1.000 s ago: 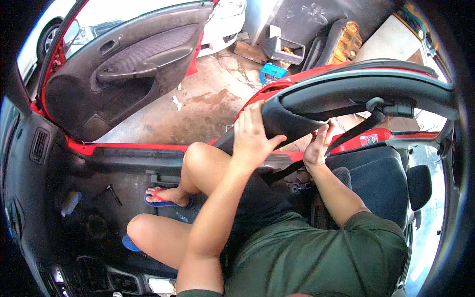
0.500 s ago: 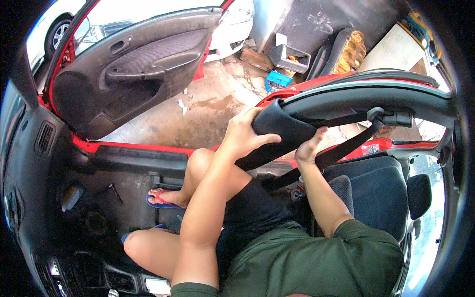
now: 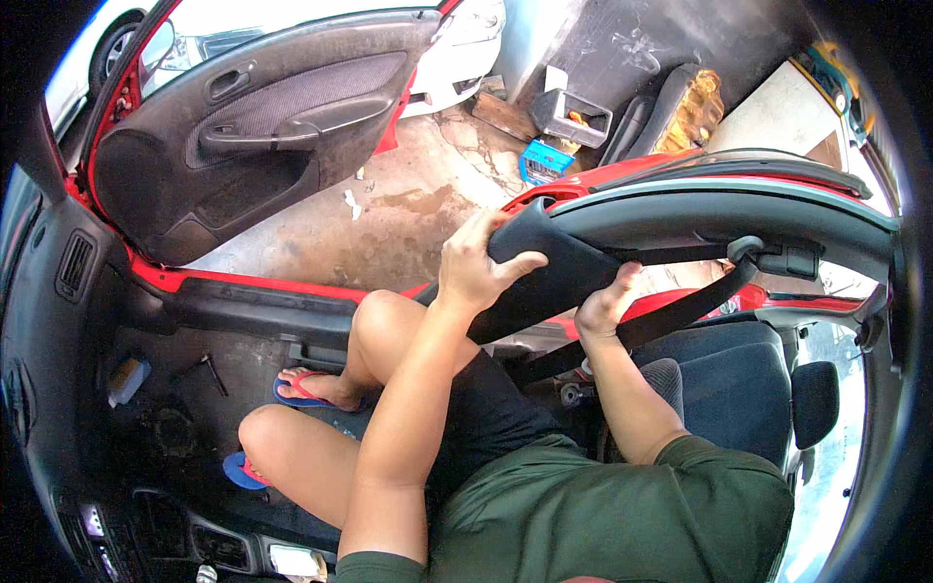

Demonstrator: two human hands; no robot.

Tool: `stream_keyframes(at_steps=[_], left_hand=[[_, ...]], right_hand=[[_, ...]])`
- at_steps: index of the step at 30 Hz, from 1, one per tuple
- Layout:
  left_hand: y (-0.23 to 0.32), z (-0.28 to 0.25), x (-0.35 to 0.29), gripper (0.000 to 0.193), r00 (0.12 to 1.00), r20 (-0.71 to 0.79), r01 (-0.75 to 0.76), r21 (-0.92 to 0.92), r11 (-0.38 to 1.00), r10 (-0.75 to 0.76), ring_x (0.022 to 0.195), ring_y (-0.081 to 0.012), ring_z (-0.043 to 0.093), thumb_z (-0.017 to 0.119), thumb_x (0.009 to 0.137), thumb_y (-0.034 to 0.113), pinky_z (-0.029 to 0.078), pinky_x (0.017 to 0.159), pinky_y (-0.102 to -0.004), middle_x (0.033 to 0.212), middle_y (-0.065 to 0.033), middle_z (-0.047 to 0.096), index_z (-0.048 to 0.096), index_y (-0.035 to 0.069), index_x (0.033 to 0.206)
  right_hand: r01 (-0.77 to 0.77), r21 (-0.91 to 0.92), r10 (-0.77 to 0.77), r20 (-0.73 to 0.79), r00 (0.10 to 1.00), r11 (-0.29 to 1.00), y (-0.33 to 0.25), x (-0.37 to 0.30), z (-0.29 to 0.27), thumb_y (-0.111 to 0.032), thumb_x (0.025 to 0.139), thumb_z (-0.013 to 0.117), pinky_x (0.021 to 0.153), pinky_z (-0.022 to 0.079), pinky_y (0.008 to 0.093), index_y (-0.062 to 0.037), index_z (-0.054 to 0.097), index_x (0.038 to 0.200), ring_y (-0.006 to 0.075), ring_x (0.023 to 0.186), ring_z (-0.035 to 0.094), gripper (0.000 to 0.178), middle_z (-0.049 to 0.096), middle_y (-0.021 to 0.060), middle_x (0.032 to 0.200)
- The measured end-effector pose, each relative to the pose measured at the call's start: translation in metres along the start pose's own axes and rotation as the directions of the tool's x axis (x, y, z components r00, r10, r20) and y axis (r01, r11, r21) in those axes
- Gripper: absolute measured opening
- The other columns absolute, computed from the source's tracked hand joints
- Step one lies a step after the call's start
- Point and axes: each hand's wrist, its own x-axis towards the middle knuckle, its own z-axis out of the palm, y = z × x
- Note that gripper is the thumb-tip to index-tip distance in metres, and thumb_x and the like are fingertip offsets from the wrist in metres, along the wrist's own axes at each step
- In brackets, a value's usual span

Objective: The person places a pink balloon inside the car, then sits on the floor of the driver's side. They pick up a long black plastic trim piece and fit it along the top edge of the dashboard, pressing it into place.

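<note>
A black pillar trim panel (image 3: 552, 268) stands at a slant against the door pillar of a red car, with both my hands at its edges. My left hand (image 3: 476, 264) grips the front edge, its thumb lying across the panel's face and its fingers hooked over the outer side. At the rear edge, my right hand (image 3: 606, 303) is closed with the thumb up against the panel; its other fingers are mostly hidden. A black seat belt (image 3: 685, 307) runs from its upper anchor (image 3: 745, 249) down behind my right wrist.
The car door (image 3: 282, 126) hangs wide open at the left. Behind me is a dark seat (image 3: 724, 384) with a headrest (image 3: 816, 403). Outside, a blue crate (image 3: 545, 162), a grey bin (image 3: 571, 119) and a torn seat part (image 3: 688, 105) stand on the floor. A tool (image 3: 214, 375) lies in the footwell.
Both hands keep their hold on the panel, which has hardly shifted. My right hand has edged slightly down and left. The knee nearer the bottom has risen, showing more of that foot's sandal.
</note>
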Motion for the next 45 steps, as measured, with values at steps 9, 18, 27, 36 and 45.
stream_keyframes(at_steps=[9, 18, 27, 36, 45], left_hand=[[0.017, 0.006, -0.008, 0.086, 1.000, -0.001, 0.018, 0.220, 0.975, -0.019, 0.089, -0.0406, 0.067, 0.087, 0.060, 0.073, 0.055, 0.078, -0.0468, 0.095, -0.0192, 0.064, 0.062, 0.000, 0.096], [0.015, 0.013, -0.004, 0.083, 0.997, -0.054, -0.039, 0.246, 0.968, 0.054, 0.079, -0.0374, 0.065, 0.091, 0.056, 0.071, 0.054, 0.072, -0.0465, 0.083, -0.0158, 0.061, 0.058, 0.001, 0.088], [0.012, 0.013, -0.005, 0.085, 0.998, -0.008, -0.056, 0.271, 0.961, 0.061, 0.084, -0.0388, 0.068, 0.084, 0.062, 0.077, 0.055, 0.076, -0.0475, 0.089, -0.0168, 0.065, 0.063, 0.000, 0.091], [-0.013, -0.178, -0.069, 0.055, 0.872, 0.212, 0.232, 0.615, 0.754, -0.441, 0.116, -0.0382, 0.064, 0.077, 0.088, 0.048, 0.051, 0.098, -0.0471, 0.121, -0.0201, 0.068, 0.068, 0.003, 0.119], [0.084, -0.361, -0.160, 0.042, 0.776, -0.279, 0.546, 0.746, 0.381, -0.566, 0.085, -0.0219, 0.071, 0.078, 0.093, 0.025, 0.056, 0.079, -0.0358, 0.098, -0.0168, 0.072, 0.066, -0.002, 0.123]], right_hand=[[-0.022, 0.103, 0.022, -0.001, 1.000, 0.994, 0.063, 0.014, -0.023, -0.028, 0.111, 0.047, 0.112, 0.042, 0.0410, 0.0065, 0.052, 0.141, 0.0273, 0.125, 0.054, 0.046, 0.051, 0.0184, 0.139], [0.023, 0.348, 0.059, -0.225, 0.973, 0.937, 0.077, 0.034, -0.005, -0.048, 0.110, 0.043, 0.111, 0.041, 0.0423, -0.0013, 0.055, 0.137, 0.0263, 0.123, 0.056, 0.056, 0.059, 0.0121, 0.134], [-0.288, 0.529, 0.322, 0.030, 0.946, 0.798, 0.047, 0.027, -0.003, -0.070, 0.106, 0.031, 0.121, 0.030, 0.0426, -0.0057, 0.040, 0.156, 0.0273, 0.137, 0.047, 0.082, 0.048, 0.0118, 0.152], [-0.645, -0.462, 0.785, 0.470, 0.404, 0.608, 0.032, -0.178, 0.013, -0.046, 0.107, 0.054, 0.117, 0.038, 0.0398, 0.0033, 0.041, 0.154, 0.0270, 0.143, 0.047, 0.069, 0.049, 0.0173, 0.156], [-0.225, -0.341, 0.285, 0.926, -0.246, 0.913, -0.043, -0.204, 0.113, -0.054, 0.109, 0.034, 0.112, 0.043, 0.0478, 0.0011, 0.063, 0.134, 0.0454, 0.130, 0.058, 0.067, 0.066, 0.0271, 0.132]])
